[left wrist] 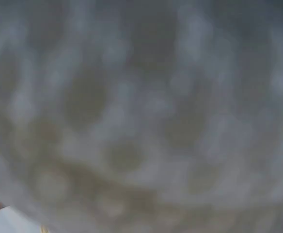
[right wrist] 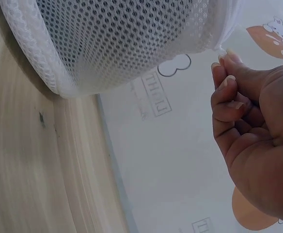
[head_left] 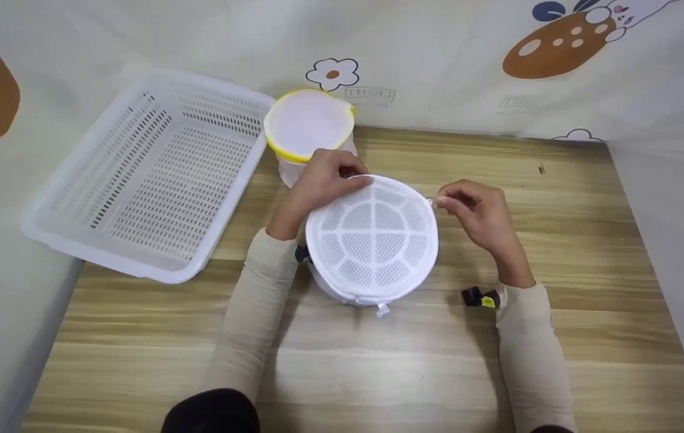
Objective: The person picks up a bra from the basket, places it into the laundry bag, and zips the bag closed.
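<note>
A round white mesh laundry bag [head_left: 372, 234] stands on the table, its ribbed mesh lid facing up. At its far left rim my left hand [head_left: 326, 180] grips the edge, thumb lying on top; the other fingers are partly hidden. My right hand [head_left: 477, 210] pinches a small white zipper pull [head_left: 431, 202] at the right of the rim between thumb and forefinger. From the side, the right wrist view shows the bag's mesh wall [right wrist: 117, 39] and the right hand [right wrist: 258, 121] at the zipper. Blurred mesh [left wrist: 132, 121] fills the left wrist view.
A white plastic basket [head_left: 230, 201] with slotted walls stands at the left. Behind the bag is another round bag with yellow trim [head_left: 311, 123], touching or very near the basket's rim. A printed cloth [head_left: 438, 72] hangs round the wooden table [head_left: 594, 240].
</note>
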